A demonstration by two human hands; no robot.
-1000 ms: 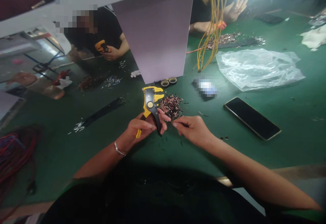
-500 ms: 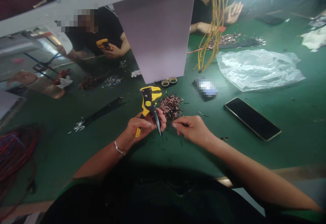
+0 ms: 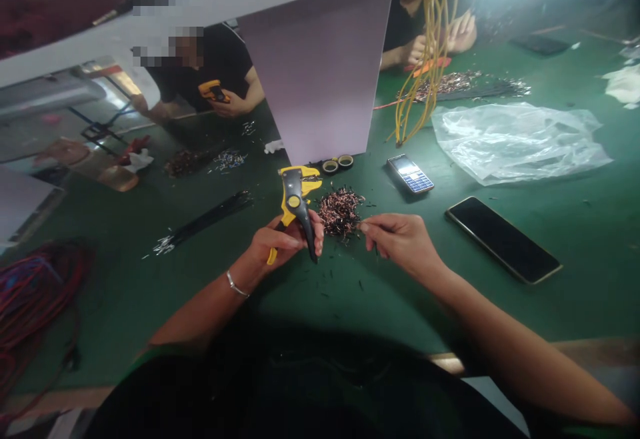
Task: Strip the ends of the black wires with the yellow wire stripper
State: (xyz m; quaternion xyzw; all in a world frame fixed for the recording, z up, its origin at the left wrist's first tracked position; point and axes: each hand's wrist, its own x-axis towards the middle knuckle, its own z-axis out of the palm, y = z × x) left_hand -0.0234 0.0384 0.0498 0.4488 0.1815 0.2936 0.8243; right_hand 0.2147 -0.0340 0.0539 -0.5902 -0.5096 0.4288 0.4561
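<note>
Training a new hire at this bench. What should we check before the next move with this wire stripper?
Left hand gripping the wire stripper by its handles: ok.
Stripper jaws clear of the fingers: ok.
Thin wire pinched in the right hand: cannot tell, too fine to see clearly.
Pile of wire pieces beside the hands, not under them: ok.
Loose black scraps scattered near the hands: not ok.

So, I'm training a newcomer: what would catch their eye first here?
The yellow-and-black wire stripper gripped in the left hand sits centre, beside a heap of cut wire pieces. Above right, a bundle of yellow cables hangs down, and a black smartphone lies at right.
</note>
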